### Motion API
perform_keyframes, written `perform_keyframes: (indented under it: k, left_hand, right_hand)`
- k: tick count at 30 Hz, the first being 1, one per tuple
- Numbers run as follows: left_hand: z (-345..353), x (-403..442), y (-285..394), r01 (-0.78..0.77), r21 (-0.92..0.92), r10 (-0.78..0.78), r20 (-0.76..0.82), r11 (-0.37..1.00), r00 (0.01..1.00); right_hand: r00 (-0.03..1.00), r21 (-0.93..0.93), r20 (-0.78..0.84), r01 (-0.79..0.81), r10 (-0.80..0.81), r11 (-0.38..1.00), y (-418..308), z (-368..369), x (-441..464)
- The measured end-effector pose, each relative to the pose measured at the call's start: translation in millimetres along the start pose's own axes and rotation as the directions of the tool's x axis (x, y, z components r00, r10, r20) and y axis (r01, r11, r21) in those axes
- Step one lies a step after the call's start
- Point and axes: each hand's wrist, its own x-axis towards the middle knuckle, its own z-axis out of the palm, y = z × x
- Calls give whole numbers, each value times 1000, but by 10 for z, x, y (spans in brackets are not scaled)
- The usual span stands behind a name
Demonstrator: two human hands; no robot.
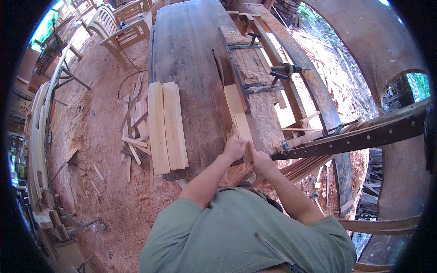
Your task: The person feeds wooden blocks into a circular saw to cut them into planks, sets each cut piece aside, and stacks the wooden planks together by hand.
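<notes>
A pale wooden board (236, 105) lies lengthwise on the dark worktable, its right side along a dark straight fence (232, 68). My left hand (235, 146) grips the board's left side close to the near end, with a finger stretched forward along it. At that same end my right hand (260, 160) holds the board's right side, and the two hands nearly touch. Some of the fingers are hidden behind the hands and the wood. Left of them, a stack of pale boards (166, 127) rests on the table's left edge.
Clamps (264, 86) with dark handles sit on the fence's right side. Sawdust covers the worktable (186, 50) and floor. A dark studded beam (359, 139) juts in from the right. Wood offcuts (136, 145) lie on the floor at left, and a wooden chair (120, 25) stands behind.
</notes>
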Motion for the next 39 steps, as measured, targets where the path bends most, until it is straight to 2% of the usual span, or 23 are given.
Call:
perform_keyframes:
  k: [1, 3, 4, 6, 10, 12, 13, 15, 16, 18, 19, 21, 22, 24, 25, 27, 31, 33, 34, 36, 37, 38, 39]
  left_hand:
    - [92, 68, -123, 3, -2, -3, 2, 1000, 1000]
    - [117, 214, -217, -28, -48, 20, -154, 998, 988]
    - [64, 234, -184, -22, -49, 15, -156, 999, 988]
    - [-46, 267, -122, 67, -4, -67, -28, 998, 997]
    - [-138, 379, -131, 52, 44, -51, -23, 998, 998]
    - [-191, 447, -173, 38, 112, -46, 68, 993, 997]
    - [-194, 477, -185, 37, 111, -44, 68, 993, 997]
    - [-197, 523, -210, 1, 91, 6, -67, 996, 998]
    - [-212, 568, -241, 0, 91, 6, -69, 996, 998]
    - [-288, 667, -268, 40, 70, -43, 41, 997, 998]
    - [-333, 700, -251, 41, 68, -44, 39, 997, 998]
    - [-419, 755, -198, -9, 237, -5, 62, 971, 998]
    - [-471, 790, -173, -13, 236, -2, 61, 972, 998]
    - [-537, 852, -186, 74, 102, -81, 63, 992, 995]
    - [-534, 909, -228, 72, 101, -78, 62, 992, 995]
    - [-560, 1013, -257, 98, 232, -120, 84, 968, 989]
    - [-604, 1085, -284, 128, 180, -144, 79, 975, 986]
    - [-533, 1094, -318, 89, 195, -127, 193, 977, 973]
    - [-422, 1040, -357, 91, 190, -128, 188, 977, 974]
    - [-194, 855, -454, 90, 50, -89, -17, 995, 996]
    - [-138, 863, -529, 94, 55, -93, -18, 994, 996]
    - [-75, 876, -596, 15, 60, -5, -162, 998, 987]
    - [-43, 876, -608, -65, 73, 84, -302, 995, 950]
  right_hand:
    - [999, -2, 34, -26, 26, 1000, -6, -29, 61]
    - [996, -5, 72, -48, 48, 999, 8, -55, 171]
    - [996, 6, 76, -48, 47, 999, 27, -56, 230]
    - [996, 14, 83, -40, 39, 999, 38, -98, 324]
    - [995, 23, 102, -18, 15, 1000, 55, -166, 427]
    - [993, 19, 115, -22, 19, 1000, 47, -183, 501]
    - [994, 6, 106, -24, 23, 1000, 33, -206, 537]
    - [995, -9, 96, -25, 26, 1000, -1, -275, 590]
    - [996, -3, 90, -14, 14, 1000, -18, -321, 615]
    - [996, 1, 84, -1, 1, 1000, -23, -368, 680]
    - [998, 7, 53, 24, -25, 1000, -11, -375, 718]
    - [999, 11, 22, 47, -47, 999, 15, -348, 805]
    - [998, 43, -27, 58, -57, 997, 22, -309, 877]
    - [995, 73, -78, 70, -64, 995, 15, -296, 975]
    - [998, 77, -56, 37, -33, 996, -1, -325, 1025]
    - [999, 78, -33, 3, -1, 997, -32, -389, 1084]
    - [995, 75, -87, 55, -48, 996, -38, -446, 1211]
    - [995, 64, -87, 62, -56, 996, -11, -465, 1265]
    - [995, 50, -85, 52, -47, 997, -26, -486, 1283]
    - [995, 43, -83, 50, -46, 998, -83, -531, 1347]
    - [998, 42, -56, -21, 24, 999, -117, -566, 1395]
    - [995, 39, -29, -96, 97, 995, -147, -588, 1412]
    - [995, 38, -29, -96, 97, 995, -135, -563, 1413]
